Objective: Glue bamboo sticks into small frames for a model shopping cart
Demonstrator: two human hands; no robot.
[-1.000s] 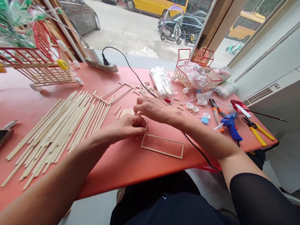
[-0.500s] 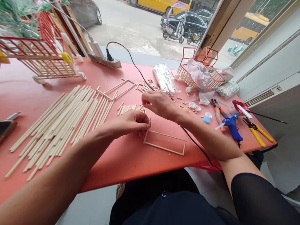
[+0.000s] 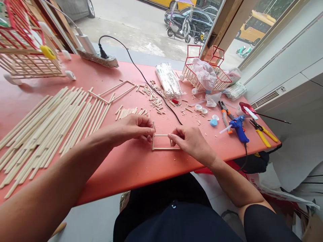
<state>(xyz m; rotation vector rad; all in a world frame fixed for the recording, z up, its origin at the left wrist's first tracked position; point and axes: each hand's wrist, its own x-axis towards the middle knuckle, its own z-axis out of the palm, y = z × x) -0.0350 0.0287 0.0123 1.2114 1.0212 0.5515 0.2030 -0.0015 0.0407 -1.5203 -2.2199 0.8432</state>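
Observation:
My left hand (image 3: pixel 137 129) pinches a short wooden stick (image 3: pixel 153 126) that stands upright at the left end of a thin rectangular stick frame (image 3: pixel 164 148). The frame lies on the pink table in front of me. Over its right part is my right hand (image 3: pixel 190 141), thumb and fingers closed on another short wooden stick (image 3: pixel 171 142). That hand hides the frame's right end. Behind my left hand lies a row of short cut sticks (image 3: pixel 128 113).
Long sticks (image 3: pixel 47 127) cover the table's left side. A blue glue gun (image 3: pixel 239 129), pliers (image 3: pixel 224 116) and yellow-handled cutters (image 3: pixel 263 132) lie to the right. A black cable (image 3: pixel 141 74) crosses the back. Model stick carts (image 3: pixel 207 74) stand at the back right and far left.
My right hand has come back from the short sticks to the frame, now with a short stick between its fingers. My left hand stays at the frame's left end; the view has shifted.

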